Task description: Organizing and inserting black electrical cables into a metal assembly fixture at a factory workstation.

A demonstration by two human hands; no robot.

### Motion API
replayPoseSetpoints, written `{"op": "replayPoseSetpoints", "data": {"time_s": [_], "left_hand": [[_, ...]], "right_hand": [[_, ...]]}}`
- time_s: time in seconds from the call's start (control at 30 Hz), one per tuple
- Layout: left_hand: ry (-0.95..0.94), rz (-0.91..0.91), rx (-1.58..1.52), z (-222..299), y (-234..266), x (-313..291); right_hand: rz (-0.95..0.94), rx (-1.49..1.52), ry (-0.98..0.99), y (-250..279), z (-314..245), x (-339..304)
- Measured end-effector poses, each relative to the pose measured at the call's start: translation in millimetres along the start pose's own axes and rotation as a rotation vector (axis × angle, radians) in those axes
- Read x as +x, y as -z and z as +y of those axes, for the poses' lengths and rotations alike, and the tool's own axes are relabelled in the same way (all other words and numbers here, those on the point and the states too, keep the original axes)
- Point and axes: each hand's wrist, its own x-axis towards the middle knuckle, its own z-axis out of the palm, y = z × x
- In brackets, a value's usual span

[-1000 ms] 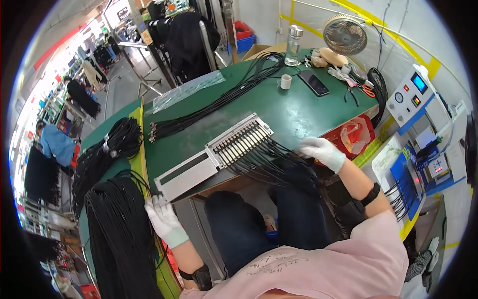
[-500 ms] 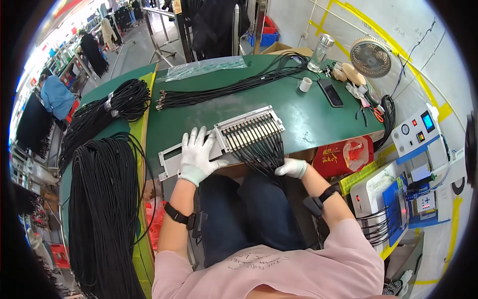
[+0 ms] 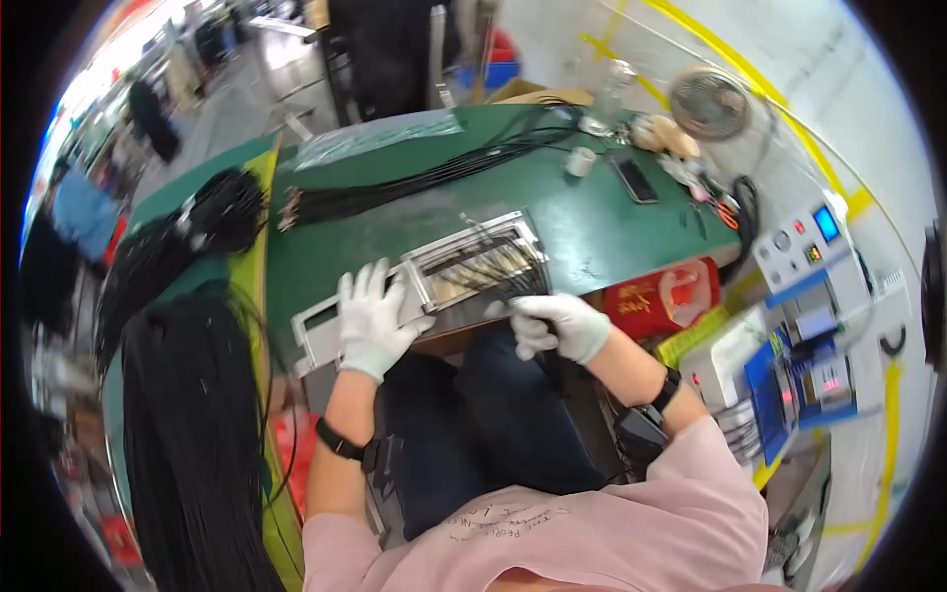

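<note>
My left hand (image 3: pixel 377 318), white-gloved, lies flat with fingers spread on the bare left end of a silver metal fixture (image 3: pixel 318 342). The fixture rests at the near edge of the green table. My right hand (image 3: pixel 567 328), gloved too, is closed at the fixture's near right corner around a bunch of thin black cables (image 3: pixel 513 280). Blurred, these cables lie across the slotted right half of the fixture, some ends reaching its far rim. Motion blur hides whether their ends still sit in the slots.
More black cables (image 3: pixel 414 179) lie along the table's back, beside a plastic bag (image 3: pixel 380 138). Thick cable bundles (image 3: pixel 192 424) cover the left side. At the right are a white cup (image 3: pixel 580 162), a phone (image 3: pixel 633 178), scissors (image 3: pixel 725 214), a fan (image 3: pixel 710 104), a red bag (image 3: pixel 656 298) and a control box (image 3: pixel 804 247).
My right hand has moved up and left with the cables. The neat row of cable ends in the fixture is now disordered. My left hand stays on the fixture; the whole view has shifted.
</note>
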Motion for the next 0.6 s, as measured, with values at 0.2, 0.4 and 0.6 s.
{"op": "replayPoseSetpoints", "data": {"time_s": [0.2, 0.4, 0.6], "left_hand": [[-0.054, 0.013, -0.02, -6.8, -1.1, -14.3], [-0.059, -0.035, 0.064, -19.1, -26.7, 0.7], [-0.104, -0.037, 0.043, -29.6, -17.6, -7.5]], "right_hand": [[-0.111, 0.195, -0.114, 30.7, 80.1, 23.2], [-0.327, -0.025, 0.034, 18.9, 88.6, -41.2], [-0.306, -0.072, 0.234, 17.2, 96.1, -74.6]]}}
